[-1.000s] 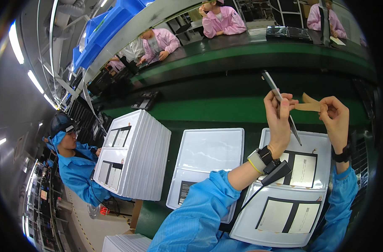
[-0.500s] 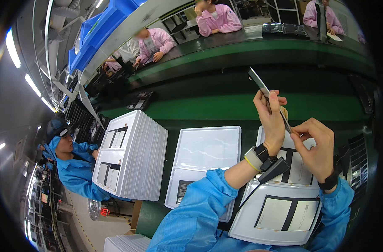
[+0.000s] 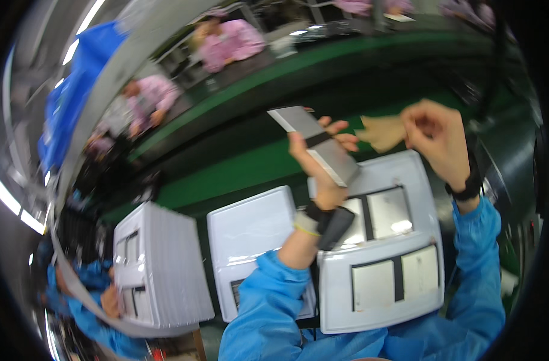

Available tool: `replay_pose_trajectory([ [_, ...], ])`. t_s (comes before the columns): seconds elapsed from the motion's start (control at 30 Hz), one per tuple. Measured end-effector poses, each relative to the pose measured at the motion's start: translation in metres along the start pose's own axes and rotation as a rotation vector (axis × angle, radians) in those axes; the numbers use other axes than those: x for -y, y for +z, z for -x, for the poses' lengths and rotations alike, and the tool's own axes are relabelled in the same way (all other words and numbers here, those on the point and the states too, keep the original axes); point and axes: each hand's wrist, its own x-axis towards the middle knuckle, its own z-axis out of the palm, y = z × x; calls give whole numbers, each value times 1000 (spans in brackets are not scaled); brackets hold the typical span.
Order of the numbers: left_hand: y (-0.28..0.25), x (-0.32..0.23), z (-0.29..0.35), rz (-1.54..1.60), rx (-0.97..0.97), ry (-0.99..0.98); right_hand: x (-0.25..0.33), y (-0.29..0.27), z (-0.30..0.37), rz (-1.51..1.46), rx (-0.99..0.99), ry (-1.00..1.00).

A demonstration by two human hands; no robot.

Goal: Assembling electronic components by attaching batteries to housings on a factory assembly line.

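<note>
My left hand (image 3: 326, 194) is closed round a flat silver battery pack (image 3: 337, 157), two cells with a black strip between them, tilted above the trays. To its right, my right hand (image 3: 438, 133) is raised, thumb and finger pinching a crumpled tan film (image 3: 383, 133). The film reaches toward the fingertips of my left hand; blur hides whether it touches the pack. Beneath both hands lies a white plastic tray (image 3: 337, 323). Similar silver packs with black strips sit in it, one in the near section (image 3: 374, 289) and one in the far section (image 3: 390, 213).
Left of that tray lies another white tray (image 3: 250, 222) with a dark labelled piece (image 3: 235, 290) in its near part. A tall stack of white trays (image 3: 181, 274) stands farther left, beside a co-worker in blue (image 3: 91, 304). People in pink sit across the green bench (image 3: 226, 174).
My right hand has moved up and away from the pack, pulling the tan film out. The pack has turned from edge-on to show its broad face. The whole view has swung and blurred.
</note>
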Motion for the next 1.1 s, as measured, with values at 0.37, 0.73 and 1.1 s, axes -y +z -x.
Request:
replay_pose_trajectory([
  [0.37,10,3,5,-56,376,-236,9,-270,152,656,-445,196],
  [0.73,17,3,11,-89,376,-267,-82,-380,483,1029,-682,1384],
  [1.1,24,5,15,-100,354,-289,-53,-378,244,1594,-340,794],
])
